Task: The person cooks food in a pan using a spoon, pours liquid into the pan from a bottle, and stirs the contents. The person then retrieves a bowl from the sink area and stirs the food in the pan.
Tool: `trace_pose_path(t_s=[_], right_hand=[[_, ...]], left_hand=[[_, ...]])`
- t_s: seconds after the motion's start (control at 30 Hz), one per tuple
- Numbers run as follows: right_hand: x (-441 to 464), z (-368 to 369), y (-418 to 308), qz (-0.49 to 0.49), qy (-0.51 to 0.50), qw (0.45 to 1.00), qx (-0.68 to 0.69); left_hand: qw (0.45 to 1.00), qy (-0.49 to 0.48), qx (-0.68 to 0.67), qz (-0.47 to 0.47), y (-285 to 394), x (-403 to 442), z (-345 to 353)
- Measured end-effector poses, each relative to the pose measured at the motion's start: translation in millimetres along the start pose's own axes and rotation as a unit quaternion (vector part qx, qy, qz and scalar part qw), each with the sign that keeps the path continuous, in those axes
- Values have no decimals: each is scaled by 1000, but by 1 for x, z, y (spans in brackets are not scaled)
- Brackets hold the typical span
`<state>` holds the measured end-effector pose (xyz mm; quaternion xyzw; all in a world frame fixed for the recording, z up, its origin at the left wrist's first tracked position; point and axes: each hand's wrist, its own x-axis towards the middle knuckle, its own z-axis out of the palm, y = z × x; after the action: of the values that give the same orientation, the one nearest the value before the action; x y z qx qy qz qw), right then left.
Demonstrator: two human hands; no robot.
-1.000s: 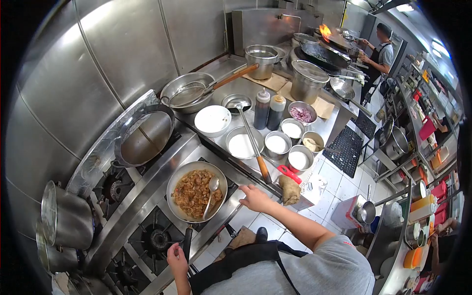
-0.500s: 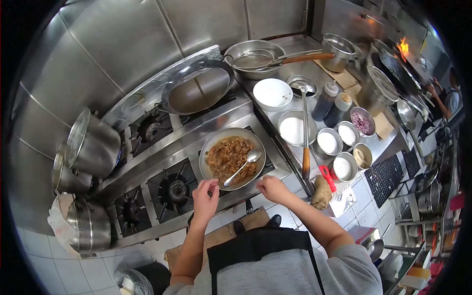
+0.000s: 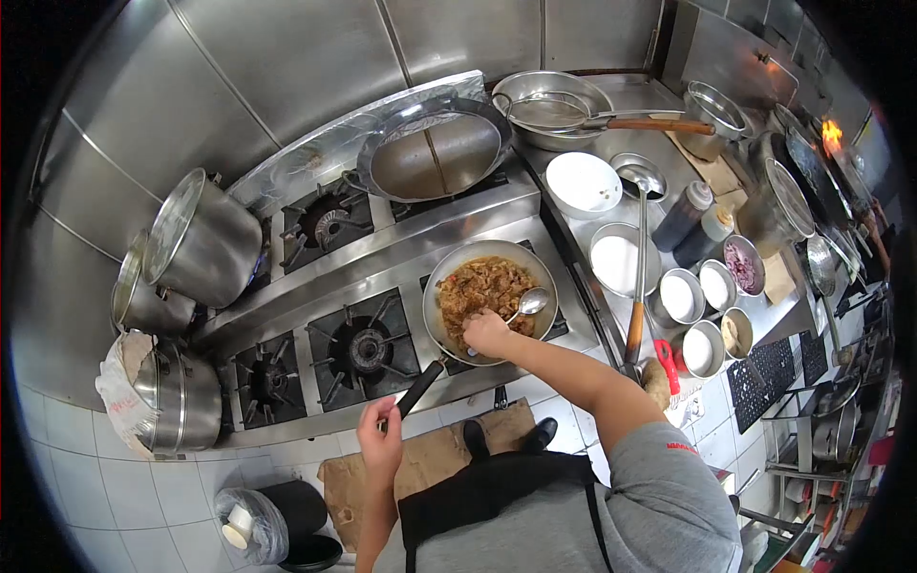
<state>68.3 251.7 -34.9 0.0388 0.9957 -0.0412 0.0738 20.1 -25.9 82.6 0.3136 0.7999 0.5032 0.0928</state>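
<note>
A frying pan full of brown, saucy chopped food sits on the front burner. Over the pan's near side is my right hand, its fingers closed around the handle of a metal spoon. The spoon's bowl rests at the right side of the food, and much of its handle is hidden under the hand. The pan's black handle points toward me. At the end of that handle, my left hand has its fingers closed on it.
A large wok stands on the back burner; steel pots are at left. On the right counter are a white bowl, a ladle, sauce bottles and several ingredient containers. A flame burns far right.
My right hand has moved in over the pan onto the spoon. My left hand has dropped lower and now grips the pan's handle. The view has shifted, so things appear farther right.
</note>
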Motion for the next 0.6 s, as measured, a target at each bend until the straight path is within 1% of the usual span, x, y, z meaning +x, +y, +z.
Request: trace_pose_path(t_s=[0.03,0.2,0.3,0.4,0.47,0.5,0.57,0.6], right_hand=[[0,0,0,-6,-4,1000,-7],[-1,-11,6,-22,0,1000,-21],[-34,-69,13,0,154,987,54],[-71,-106,29,132,247,951,131],[-101,-115,40,237,301,907,173],[-114,-110,45,278,319,881,209],[-137,-95,42,318,364,839,250],[-154,-85,36,351,394,808,263]], left_hand=[[999,25,-22,-7,-7,-3,-3],[1000,13,-28,-6,-14,2,-13],[999,-16,-42,4,-2,13,-11],[996,-70,-48,30,10,22,-4],[989,-120,-60,56,21,27,3],[984,-147,-64,74,25,28,7],[969,-213,-101,76,30,25,18],[955,-259,-113,87,30,25,24]])
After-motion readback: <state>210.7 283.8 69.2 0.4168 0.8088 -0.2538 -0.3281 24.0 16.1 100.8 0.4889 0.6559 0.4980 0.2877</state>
